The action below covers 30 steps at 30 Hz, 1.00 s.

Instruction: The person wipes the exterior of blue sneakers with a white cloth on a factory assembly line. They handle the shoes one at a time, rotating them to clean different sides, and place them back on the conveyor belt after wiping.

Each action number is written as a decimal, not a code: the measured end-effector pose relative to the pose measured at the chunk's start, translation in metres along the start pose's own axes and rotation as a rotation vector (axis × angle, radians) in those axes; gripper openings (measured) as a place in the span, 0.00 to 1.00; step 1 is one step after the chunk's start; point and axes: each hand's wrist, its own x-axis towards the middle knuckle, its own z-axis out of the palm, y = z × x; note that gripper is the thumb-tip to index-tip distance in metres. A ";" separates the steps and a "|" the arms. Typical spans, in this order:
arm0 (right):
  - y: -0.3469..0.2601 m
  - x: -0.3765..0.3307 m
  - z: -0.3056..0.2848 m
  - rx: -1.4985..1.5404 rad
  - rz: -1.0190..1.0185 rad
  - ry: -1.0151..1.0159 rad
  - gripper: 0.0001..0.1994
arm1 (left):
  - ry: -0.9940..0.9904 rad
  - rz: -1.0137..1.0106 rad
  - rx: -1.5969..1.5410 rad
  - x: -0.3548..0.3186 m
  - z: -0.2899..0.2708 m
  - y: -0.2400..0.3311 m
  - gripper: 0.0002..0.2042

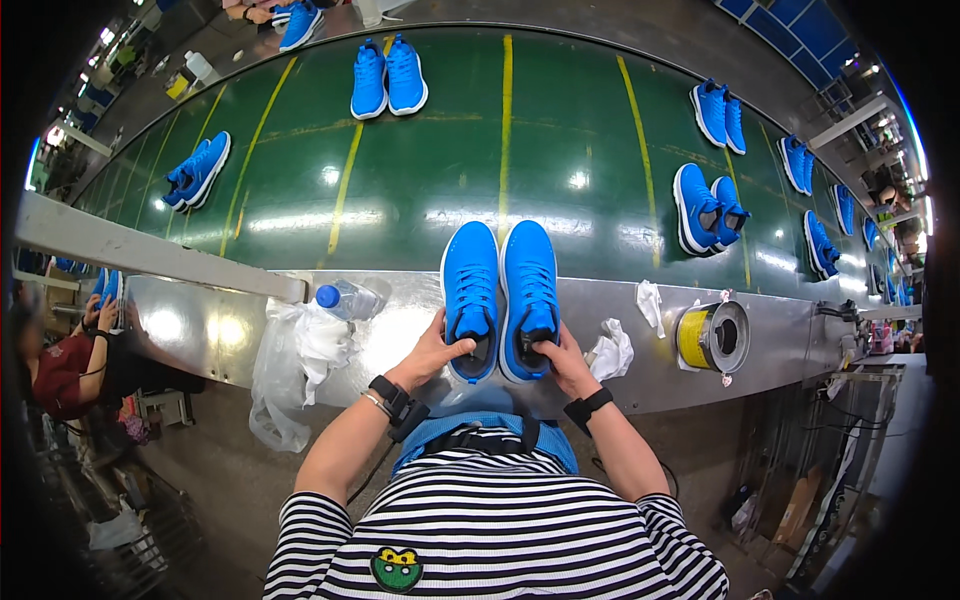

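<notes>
Side by side in front of me are two blue sneakers with white soles, toes pointing away over the edge of the green belt. My left hand (437,352) is closed round the heel of the left sneaker (470,285), its thumb at the collar. The right sneaker (530,285) is gripped the same way by my right hand (564,360), thumb inside the opening. Both shoes are upright and close together, with their laces and dark linings showing. Whether they rest on the metal ledge or hang just above it, I cannot tell.
A green conveyor belt (560,150) with yellow lines carries several blue shoe pairs. Along the metal ledge (420,320) are a blue-capped bottle (350,300), a plastic bag (285,370), crumpled white paper (612,350) and a yellow tape roll (712,336). Another person (75,365) works at left.
</notes>
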 end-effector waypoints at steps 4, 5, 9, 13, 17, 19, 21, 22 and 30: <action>0.009 -0.006 -0.009 0.199 0.147 0.026 0.22 | 0.084 -0.058 -0.086 0.001 -0.012 -0.010 0.26; 0.012 -0.007 -0.014 0.263 0.211 0.039 0.19 | 0.113 -0.102 -0.162 0.004 -0.018 -0.018 0.23; 0.029 -0.013 -0.028 0.527 0.208 -0.073 0.15 | 0.091 -0.197 -0.291 0.000 -0.032 -0.024 0.15; 0.034 -0.015 -0.032 0.641 0.227 -0.070 0.15 | 0.121 -0.259 -0.286 -0.004 -0.035 -0.031 0.17; 0.032 -0.018 -0.035 0.640 0.258 -0.085 0.15 | 0.147 -0.251 -0.220 -0.009 -0.032 -0.026 0.17; 0.036 -0.014 -0.040 0.625 0.249 -0.072 0.16 | 0.151 -0.258 -0.176 -0.006 -0.033 -0.028 0.17; 0.038 -0.014 -0.041 0.549 0.248 -0.066 0.16 | 0.131 -0.247 -0.149 -0.006 -0.037 -0.030 0.18; 0.037 -0.013 -0.040 0.511 0.243 -0.063 0.16 | 0.118 -0.238 -0.134 -0.006 -0.039 -0.031 0.18; 0.018 -0.009 -0.026 0.287 0.160 -0.037 0.20 | 0.094 -0.106 -0.229 0.014 -0.043 -0.027 0.16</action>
